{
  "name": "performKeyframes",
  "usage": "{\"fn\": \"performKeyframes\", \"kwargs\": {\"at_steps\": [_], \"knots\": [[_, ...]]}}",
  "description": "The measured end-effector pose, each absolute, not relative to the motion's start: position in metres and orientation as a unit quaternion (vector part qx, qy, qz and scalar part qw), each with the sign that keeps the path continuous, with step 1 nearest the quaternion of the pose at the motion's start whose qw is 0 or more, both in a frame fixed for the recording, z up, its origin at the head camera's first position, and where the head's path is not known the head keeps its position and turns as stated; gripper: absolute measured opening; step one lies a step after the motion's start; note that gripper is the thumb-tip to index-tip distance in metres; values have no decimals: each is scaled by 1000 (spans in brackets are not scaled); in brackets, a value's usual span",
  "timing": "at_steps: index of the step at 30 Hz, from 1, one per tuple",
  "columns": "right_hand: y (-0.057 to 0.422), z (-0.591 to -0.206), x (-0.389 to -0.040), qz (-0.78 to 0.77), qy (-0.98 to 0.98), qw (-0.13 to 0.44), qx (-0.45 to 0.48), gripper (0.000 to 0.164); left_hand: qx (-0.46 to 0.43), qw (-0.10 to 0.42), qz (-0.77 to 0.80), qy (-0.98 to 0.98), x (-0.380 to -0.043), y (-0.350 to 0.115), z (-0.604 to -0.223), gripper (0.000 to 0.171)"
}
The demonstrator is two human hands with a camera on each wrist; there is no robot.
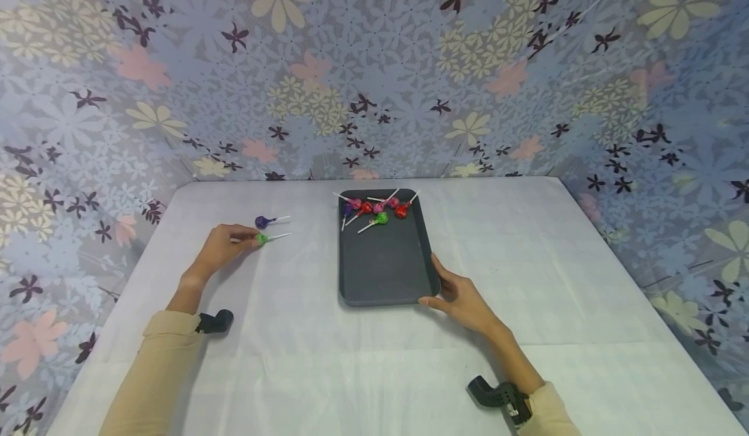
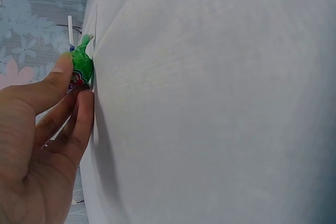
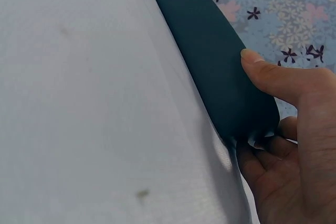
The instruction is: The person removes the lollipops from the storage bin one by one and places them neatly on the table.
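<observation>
My left hand (image 1: pixel 225 247) pinches the green-wrapped head of a lollipop (image 1: pixel 261 238) between thumb and fingertips, low over the cloth. In the left wrist view the green lollipop (image 2: pixel 81 64) shows at the thumb tip. Just beyond it lies a purple lollipop (image 1: pixel 261 222), its white stick pointing right. A dark grey tray (image 1: pixel 386 273) stands mid-table, and my right hand (image 1: pixel 465 299) holds its near right corner. From the right wrist view, the thumb lies on the rim of the tray (image 3: pixel 210 61) with fingers curled below its corner.
Several wrapped lollipops, among them a green one (image 1: pixel 381 218) and a red one (image 1: pixel 401 211), lie at the tray's far end, some sticks over its rim. A white cloth (image 1: pixel 292 371) covers the table; a floral curtain (image 1: pixel 374 98) hangs behind and along the sides.
</observation>
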State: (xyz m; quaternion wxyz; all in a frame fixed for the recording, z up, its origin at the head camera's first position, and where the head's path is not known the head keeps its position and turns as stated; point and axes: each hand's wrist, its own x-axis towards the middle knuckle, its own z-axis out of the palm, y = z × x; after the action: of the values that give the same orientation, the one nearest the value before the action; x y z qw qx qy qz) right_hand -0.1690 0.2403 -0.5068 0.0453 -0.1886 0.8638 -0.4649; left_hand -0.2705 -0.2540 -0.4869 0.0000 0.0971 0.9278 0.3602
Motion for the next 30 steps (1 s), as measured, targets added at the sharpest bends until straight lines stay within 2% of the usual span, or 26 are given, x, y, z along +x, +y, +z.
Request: {"fn": "performKeyframes", "kwargs": {"at_steps": [22,26,30], "knots": [[241,-503,-167,-475,858,48,-191,94,106,11,357,928,-267,-254,-481,40],[241,-502,-167,-475,858,49,-190,94,114,-2,359,927,-268,-255,-481,39],[242,-503,-168,-467,862,45,-192,94,134,-44,362,921,-272,-252,-477,33]]}}
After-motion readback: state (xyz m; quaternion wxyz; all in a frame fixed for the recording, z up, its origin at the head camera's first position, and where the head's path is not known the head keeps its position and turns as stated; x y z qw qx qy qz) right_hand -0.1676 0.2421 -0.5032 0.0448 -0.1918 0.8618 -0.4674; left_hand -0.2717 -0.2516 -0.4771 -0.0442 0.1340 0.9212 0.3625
